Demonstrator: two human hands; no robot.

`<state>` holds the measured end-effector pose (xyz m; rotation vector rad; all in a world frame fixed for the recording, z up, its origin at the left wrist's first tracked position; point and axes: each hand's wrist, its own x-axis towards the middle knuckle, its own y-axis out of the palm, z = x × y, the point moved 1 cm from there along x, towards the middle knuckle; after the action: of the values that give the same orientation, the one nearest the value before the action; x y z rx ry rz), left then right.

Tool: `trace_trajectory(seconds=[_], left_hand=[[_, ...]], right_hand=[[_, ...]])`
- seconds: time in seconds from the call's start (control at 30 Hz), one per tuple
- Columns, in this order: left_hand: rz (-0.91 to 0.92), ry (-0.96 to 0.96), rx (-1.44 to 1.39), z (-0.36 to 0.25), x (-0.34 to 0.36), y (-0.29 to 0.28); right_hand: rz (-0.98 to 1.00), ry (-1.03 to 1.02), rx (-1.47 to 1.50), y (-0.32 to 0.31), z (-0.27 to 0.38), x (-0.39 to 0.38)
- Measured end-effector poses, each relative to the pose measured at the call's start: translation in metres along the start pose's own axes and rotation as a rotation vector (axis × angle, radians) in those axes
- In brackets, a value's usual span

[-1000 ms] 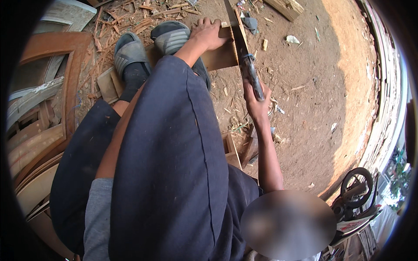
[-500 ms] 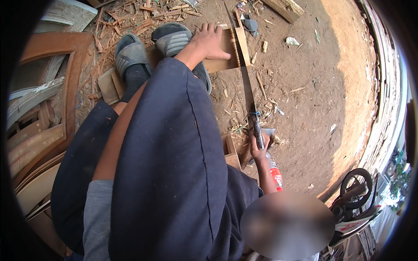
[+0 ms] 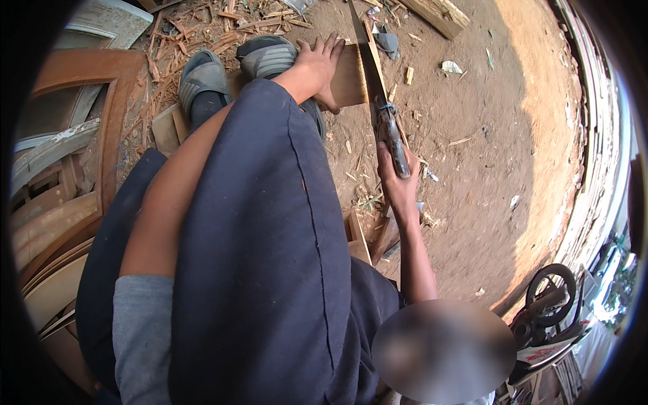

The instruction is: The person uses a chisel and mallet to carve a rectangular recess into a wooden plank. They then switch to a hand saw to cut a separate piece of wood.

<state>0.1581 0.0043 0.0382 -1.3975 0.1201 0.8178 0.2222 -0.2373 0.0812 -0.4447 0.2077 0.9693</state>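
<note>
Head view, looking straight down past dark trousers to a dirt floor (image 3: 486,135) littered with wood chips: the left hand (image 3: 320,67) lies flat with fingers spread on a small wooden board (image 3: 349,81), pressing it down, no grip closed around anything. Right beside those fingers runs the hand saw (image 3: 368,74), its blade crossing the board's far edge and its dark handle pointing back toward the body. The right hand (image 3: 398,185) is clenched around the lower end of that handle. Two feet in grey sandals (image 3: 202,84) are planted just to the left, one of them touching or standing on the board's near end, though the leg hides the exact contact. Now the risks, as I read them: the blade sits very close to the left thumb and fingertips, so a jump out of the kerf could bring teeth onto the hand. The board rests low on loose scraps rather than on anything firm, so it could rock or slide and pinch the blade. The grasp looks far back on the handle, which may weaken control. A foot close by is also exposed. Offcuts (image 3: 361,233) near the right forearm could snag the elbow.
</note>
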Motion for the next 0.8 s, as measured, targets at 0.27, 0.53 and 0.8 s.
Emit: trace_trajectory(seconds=[0.27, 0.53, 0.8], left_hand=[[0.101, 0.038, 0.012, 0.006, 0.002, -0.007], [0.147, 0.003, 0.098, 0.002, -0.001, -0.017], [0.197, 0.078, 0.132, -0.001, 0.000, -0.022]], right_hand=[[0.017, -0.023, -0.113, -0.035, -0.037, -0.085], [-0.050, 0.009, 0.095, -0.008, -0.045, -0.028], [-0.027, -0.022, -0.009, -0.026, -0.045, -0.066]])
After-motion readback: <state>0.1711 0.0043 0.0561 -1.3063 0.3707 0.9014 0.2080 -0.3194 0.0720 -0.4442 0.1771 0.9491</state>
